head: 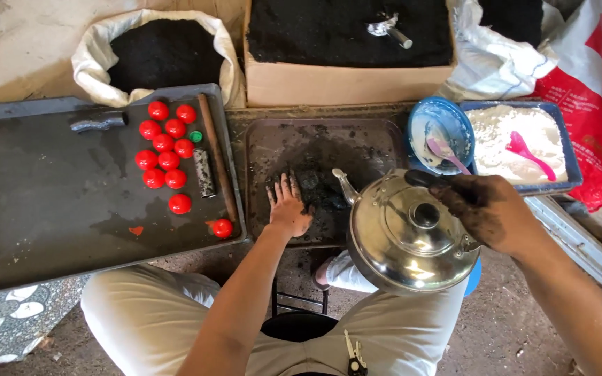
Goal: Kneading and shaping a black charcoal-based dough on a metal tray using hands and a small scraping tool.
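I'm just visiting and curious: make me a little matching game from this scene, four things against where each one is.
Things:
1. kettle
2. red balls
3. pink spoon
4. left hand

Places:
A. in the white powder
B. on the big dark tray at left
C. flat on the dark mix in the middle tray
D. held by the right hand

Pairs: 1-D, 2-B, 3-A, 4-C

Large dark tray (57, 209) carries red balls (165, 150), a small green cap (196, 136), a wooden rod (217, 160); middle brown tray (266, 139) carries wet black soil (315, 188); blue tray (569, 174) carries white powder (503, 132).
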